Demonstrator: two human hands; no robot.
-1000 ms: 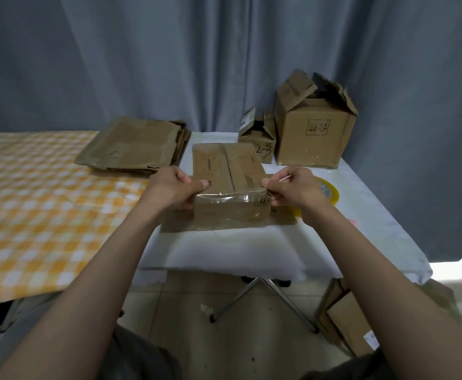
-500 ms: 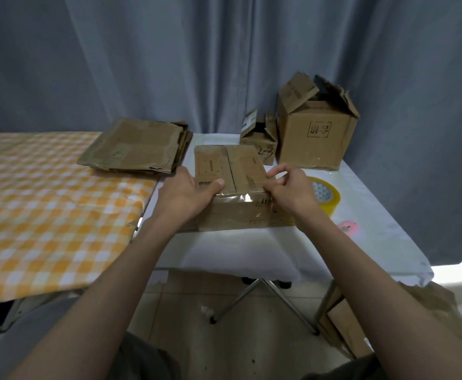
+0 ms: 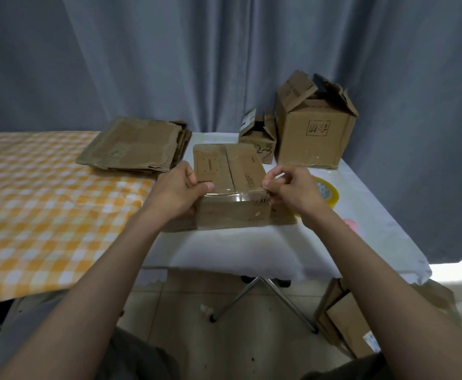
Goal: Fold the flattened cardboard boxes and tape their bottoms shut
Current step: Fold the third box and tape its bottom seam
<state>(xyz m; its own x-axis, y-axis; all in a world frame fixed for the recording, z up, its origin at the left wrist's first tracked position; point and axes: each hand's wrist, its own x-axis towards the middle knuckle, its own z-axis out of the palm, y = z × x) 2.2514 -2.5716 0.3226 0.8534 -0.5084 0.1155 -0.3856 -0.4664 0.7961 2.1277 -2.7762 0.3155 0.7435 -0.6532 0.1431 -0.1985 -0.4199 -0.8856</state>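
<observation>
While both forearms reach out from the bottom of the view, a pair of bare hands meets at a small cardboard box (image 3: 231,185) standing on the near part of a white-covered table (image 3: 251,250). Nearest of all, on the tiled floor at lower right, more flat cardboard (image 3: 347,325) leans by the table's metal legs.

L hand (image 3: 176,192) grasps the box's left side: thumb lies across the top near edge, fingers wrap round the side. R hand (image 3: 293,190) is at the box's right top corner, thumb & fingertips pinched together on something thin there, prob. the end of the clear tape; too small to be sure. A shiny strip of clear tape (image 3: 224,197) runs along the box's near top edge and down its front face. Box's top flaps are folded shut, seam running front to back. Its lower flaps splay out flat on the table to either side.

Just behind the R hand, a yellowish tape roll (image 3: 328,192) lies on the table. Near the right edge sits a small pink item (image 3: 351,223), unclear what.

Left, an orange & white checked cloth (image 3: 46,201) covers a second surface. Farther back, a stack of flattened boxes (image 3: 136,145) straddles the two cloths. Back right, a small open box (image 3: 257,138) stands touching a larger open box (image 3: 316,133) w/ ragged flaps. Grey curtain (image 3: 197,56) hangs behind everything.
</observation>
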